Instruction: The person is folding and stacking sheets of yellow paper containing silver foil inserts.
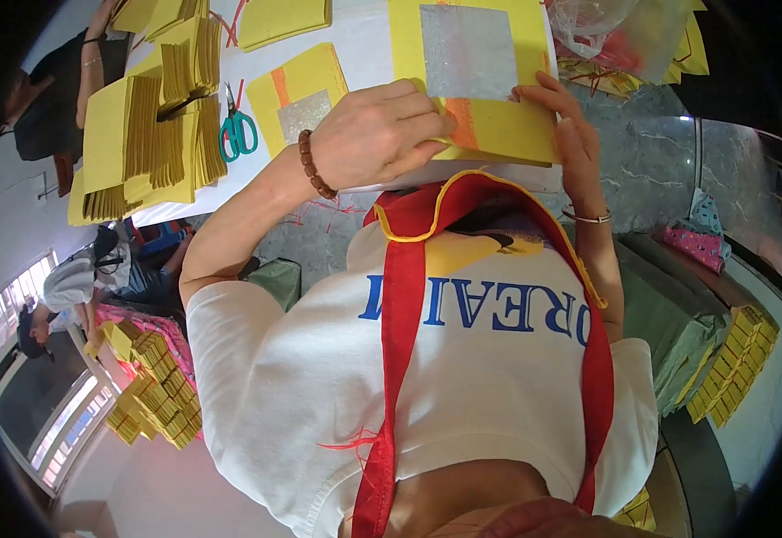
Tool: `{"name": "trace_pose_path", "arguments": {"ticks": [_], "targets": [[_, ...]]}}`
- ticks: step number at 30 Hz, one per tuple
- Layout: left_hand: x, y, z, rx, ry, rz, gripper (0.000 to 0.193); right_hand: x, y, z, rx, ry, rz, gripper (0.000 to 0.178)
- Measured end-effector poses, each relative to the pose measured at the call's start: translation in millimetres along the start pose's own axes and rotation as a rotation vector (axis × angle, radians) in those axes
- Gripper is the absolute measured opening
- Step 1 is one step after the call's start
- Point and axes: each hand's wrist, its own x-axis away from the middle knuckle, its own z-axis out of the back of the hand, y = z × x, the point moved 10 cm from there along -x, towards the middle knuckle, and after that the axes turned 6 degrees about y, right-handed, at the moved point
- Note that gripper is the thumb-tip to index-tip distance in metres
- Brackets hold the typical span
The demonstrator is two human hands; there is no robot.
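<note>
Yellow sheet (407,45): is lying on the table's near edge, between both hands, its near flap (507,125) folding up against a silver square (469,54).
Left hand (386,133): fingers are curling in, grasping the flap's left end; bead bracelet (317,166) is circling the wrist.
Right hand (574,130): fingers are touching the sheet's right edge; cannot tell whether grasping.
Table (362,36): is also carrying teal-handled scissors (238,134), a smaller yellow sheet (274,103) and yellow paper stacks (117,134) leftward.
</note>
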Motion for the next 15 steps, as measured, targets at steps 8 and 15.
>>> {"name": "trace_pose_path", "arguments": {"ticks": [8,15], "targets": [[-2.4,-19.6,7.6,0.134,0.081,0.171,0.012,2.6,5.9,-4.2,-0.154,-0.054,0.057,0.062],[0.3,-33.6,3.9,0.213,0.052,0.297,0.015,3.0,6.3,-6.4,-0.231,-0.071,-0.031,0.055]]}}
